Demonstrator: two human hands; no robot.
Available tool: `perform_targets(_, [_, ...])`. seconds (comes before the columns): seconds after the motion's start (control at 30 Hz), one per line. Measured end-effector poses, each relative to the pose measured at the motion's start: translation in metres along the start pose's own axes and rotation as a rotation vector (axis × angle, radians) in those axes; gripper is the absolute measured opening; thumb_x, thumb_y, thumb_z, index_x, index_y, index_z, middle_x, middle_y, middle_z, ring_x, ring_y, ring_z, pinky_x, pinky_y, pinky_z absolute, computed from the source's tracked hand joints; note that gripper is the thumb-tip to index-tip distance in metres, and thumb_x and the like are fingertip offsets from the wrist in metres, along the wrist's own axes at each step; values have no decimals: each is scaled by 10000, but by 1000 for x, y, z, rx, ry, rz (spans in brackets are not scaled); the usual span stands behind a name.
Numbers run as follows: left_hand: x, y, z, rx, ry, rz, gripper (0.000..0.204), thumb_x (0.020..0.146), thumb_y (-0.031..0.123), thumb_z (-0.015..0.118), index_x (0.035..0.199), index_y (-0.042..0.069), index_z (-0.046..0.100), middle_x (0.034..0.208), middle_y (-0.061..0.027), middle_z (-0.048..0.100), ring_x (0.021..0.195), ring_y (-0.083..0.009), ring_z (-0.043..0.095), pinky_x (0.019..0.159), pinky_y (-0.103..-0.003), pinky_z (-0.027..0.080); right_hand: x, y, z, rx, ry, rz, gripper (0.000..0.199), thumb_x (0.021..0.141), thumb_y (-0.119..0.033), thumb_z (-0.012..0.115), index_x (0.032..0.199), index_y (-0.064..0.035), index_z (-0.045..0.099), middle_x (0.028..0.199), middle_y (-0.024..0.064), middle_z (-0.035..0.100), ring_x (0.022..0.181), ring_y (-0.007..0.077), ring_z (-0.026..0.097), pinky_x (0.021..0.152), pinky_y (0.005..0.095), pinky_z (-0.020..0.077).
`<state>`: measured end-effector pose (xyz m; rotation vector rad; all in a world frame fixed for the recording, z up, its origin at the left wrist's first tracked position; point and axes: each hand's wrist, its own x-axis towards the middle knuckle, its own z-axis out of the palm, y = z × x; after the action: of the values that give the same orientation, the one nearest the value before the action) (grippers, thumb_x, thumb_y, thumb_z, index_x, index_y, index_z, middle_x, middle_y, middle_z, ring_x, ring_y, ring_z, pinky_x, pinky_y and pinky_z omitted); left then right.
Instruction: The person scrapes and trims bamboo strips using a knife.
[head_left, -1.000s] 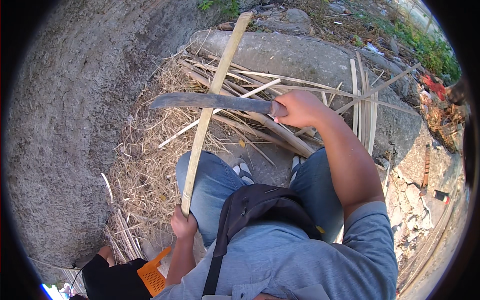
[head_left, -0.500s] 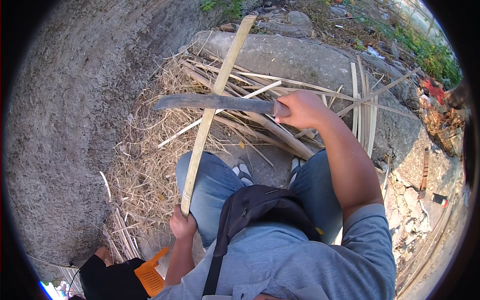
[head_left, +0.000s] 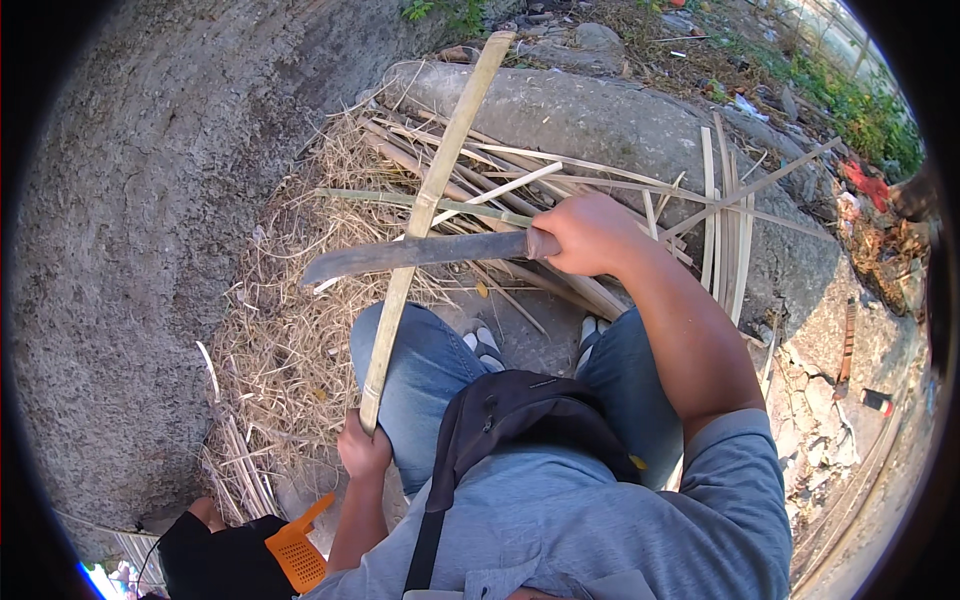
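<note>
My left hand [head_left: 366, 450] is closed round the lower end of a long, pale bamboo strip [head_left: 447, 160], which slants up and away past my left knee. In my right hand [head_left: 590, 235] is the handle of a machete [head_left: 415, 255]. Its dark blade points left and lies across the strip, a little beyond my knees. Whether the edge bites into the bamboo cannot be made out. Behind the blade, a thin greenish bamboo piece [head_left: 365, 196] runs crosswise under the strip.
Split bamboo pieces [head_left: 575, 285] lie heaped beyond my feet, with fibrous shavings [head_left: 290, 280] to the left. Pale slats [head_left: 740, 240] rest against a stone slab [head_left: 580, 110]. A rough wall [head_left: 130, 250] rises at left. A person in black [head_left: 215, 555] and an orange plastic item [head_left: 298, 560] are at lower left.
The machete has slid down along the strip toward me, my right hand moving with it. The greenish bamboo piece behind the blade now shows. My left hand has stayed almost still.
</note>
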<state>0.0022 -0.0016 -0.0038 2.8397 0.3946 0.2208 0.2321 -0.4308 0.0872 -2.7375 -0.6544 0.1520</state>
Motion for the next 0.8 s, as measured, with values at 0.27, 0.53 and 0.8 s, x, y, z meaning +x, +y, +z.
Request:
perform_targets(0.27, [0,-2,0,14,6,24,225,733,65,556,949,19,597,755,-260,648,714,-494,641,700,-569,508,2,24,4,51,121,-12,192,756,-258,703,903,-134,700,828,139,702,823,371,687,710,498,525])
perform_targets(0.53, [-1,-3,1,-7,17,20,209,742,72,559,940,19,602,755,-261,647,715,-492,639,696,-566,507,3,15,10,26,125,15,178,762,-231,690,897,-115,682,819,140,704,818,369,693,710,506,531])
perform_targets(0.8, [-1,1,-1,27,5,-14,245,739,79,561,972,24,612,767,-270,653,740,-497,645,716,-572,507,6,-4,-1,-89,35,29,198,769,-204,683,961,-166,718,886,98,734,853,340,715,732,485,556])
